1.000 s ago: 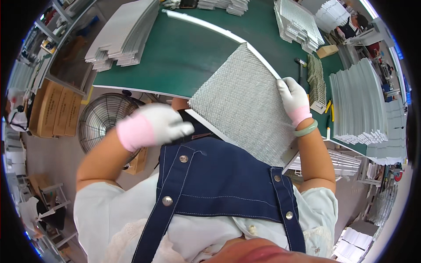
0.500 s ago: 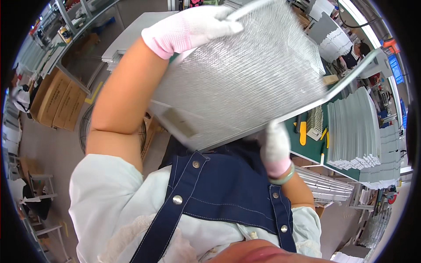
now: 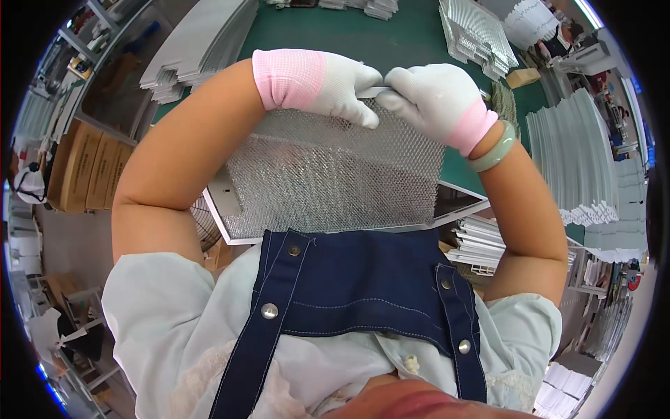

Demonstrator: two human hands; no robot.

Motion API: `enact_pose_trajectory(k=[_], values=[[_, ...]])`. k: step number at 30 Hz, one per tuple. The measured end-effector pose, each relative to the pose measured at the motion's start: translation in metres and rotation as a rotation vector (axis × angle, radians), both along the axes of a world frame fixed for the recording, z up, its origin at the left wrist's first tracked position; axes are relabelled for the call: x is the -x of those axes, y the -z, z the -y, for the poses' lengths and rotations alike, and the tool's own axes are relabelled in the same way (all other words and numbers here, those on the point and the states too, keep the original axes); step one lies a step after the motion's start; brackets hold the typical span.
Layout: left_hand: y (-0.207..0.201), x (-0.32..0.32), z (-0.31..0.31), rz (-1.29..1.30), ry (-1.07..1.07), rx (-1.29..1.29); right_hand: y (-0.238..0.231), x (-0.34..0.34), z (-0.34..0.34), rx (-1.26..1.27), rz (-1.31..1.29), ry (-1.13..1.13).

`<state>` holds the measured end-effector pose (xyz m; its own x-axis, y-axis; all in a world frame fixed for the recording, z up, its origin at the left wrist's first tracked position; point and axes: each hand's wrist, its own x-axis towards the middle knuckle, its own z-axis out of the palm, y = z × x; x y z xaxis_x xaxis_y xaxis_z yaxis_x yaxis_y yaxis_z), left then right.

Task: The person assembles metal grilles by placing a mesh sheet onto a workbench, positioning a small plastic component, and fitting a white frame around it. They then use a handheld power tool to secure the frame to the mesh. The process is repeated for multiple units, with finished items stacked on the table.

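Observation:
A silvery metal mesh panel lies in front of my chest, with a thin pale frame showing at its left and near edges. Both my hands wear white gloves with pink cuffs. At the panel's far edge my left hand curls its fingers around a thin white frame strip. Right beside it, my right hand pinches the same strip, thumb and fingers closed. A dark opening shows between the mesh and the frame at the near right corner. The gloves hide most of the far frame edge.
Under the panel is a green-topped table. Stacked pale metal strips lie at its far left, a mesh stack at the far right. Tall pale stacks stand on the right. Cardboard boxes are on the floor at left.
The panel has come down from a raised, tilted position to lie flatter before me. My right hand has moved from its near edge to the far edge, beside my left hand.

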<state>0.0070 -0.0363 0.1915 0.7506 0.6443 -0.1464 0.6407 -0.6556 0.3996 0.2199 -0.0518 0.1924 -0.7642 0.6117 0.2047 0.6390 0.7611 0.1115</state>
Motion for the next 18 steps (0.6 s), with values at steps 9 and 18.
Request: enact_pose_trajectory(k=[9, 18], values=[[0.035, 0.003, 0.029, 0.119, -0.129, -0.513, 0.024, -0.017, -0.011, 0.056, -0.274, -0.146], [0.036, 0.002, 0.026, 0.165, -0.061, -0.463, 0.016, -0.029, -0.001, -0.017, 0.071, 0.064]])
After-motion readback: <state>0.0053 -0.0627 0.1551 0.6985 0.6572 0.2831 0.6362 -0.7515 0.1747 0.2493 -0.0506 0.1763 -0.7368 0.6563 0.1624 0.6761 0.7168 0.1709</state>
